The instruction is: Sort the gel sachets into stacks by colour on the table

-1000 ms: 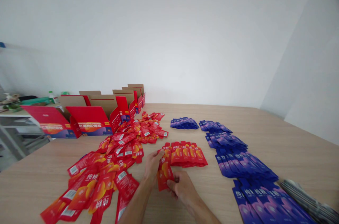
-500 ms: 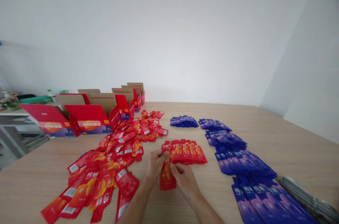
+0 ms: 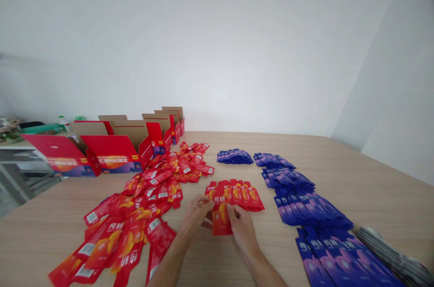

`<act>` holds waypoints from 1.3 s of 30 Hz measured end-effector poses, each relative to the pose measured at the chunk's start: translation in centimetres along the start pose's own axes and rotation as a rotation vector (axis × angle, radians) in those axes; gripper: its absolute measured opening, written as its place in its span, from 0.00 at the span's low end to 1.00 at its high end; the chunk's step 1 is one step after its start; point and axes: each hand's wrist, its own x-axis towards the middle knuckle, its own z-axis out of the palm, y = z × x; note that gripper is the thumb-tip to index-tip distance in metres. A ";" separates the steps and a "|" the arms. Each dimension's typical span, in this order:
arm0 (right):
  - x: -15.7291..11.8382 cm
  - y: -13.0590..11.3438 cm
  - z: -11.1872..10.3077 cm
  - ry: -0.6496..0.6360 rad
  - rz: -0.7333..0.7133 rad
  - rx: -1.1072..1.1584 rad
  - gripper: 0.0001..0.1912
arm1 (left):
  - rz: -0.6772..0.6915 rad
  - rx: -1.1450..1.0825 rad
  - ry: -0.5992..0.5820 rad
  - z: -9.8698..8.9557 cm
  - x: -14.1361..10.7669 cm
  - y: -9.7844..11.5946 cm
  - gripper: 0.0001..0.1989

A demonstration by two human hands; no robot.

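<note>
Left hand (image 3: pixel 197 214) and right hand (image 3: pixel 241 226) pinch a red pouch (image 3: pixel 222 217) before the red row (image 3: pixel 247 194), blue pouches (image 3: pixel 310 208) to the row's right.

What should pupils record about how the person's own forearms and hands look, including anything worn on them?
Each grip is a bare human hand, with thumb and fingers: the left grip and the right grip show no glove. The left forearm and right forearm are uncovered as far as they show, with no sleeve or watch visible. Finer details are too small to tell.
</note>
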 end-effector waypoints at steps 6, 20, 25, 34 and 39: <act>0.3 0.1 -0.2 -0.038 0.066 0.040 0.28 | 0.082 -0.021 -0.078 -0.3 0.2 -2.1 0.21; 0.7 2.1 1.3 0.040 -0.138 -0.238 0.19 | 0.312 0.128 0.176 -0.5 3.2 -3.6 0.14; 1.7 2.8 1.3 0.078 -0.216 -0.328 0.16 | 0.453 0.442 0.151 -0.1 2.7 -3.6 0.21; 2.7 4.2 1.4 0.066 -0.397 -0.437 0.17 | 0.547 0.733 0.256 0.3 3.2 -4.1 0.22; 2.5 4.0 1.5 0.074 -0.429 -0.541 0.18 | 0.507 0.928 0.275 0.2 3.5 -4.2 0.23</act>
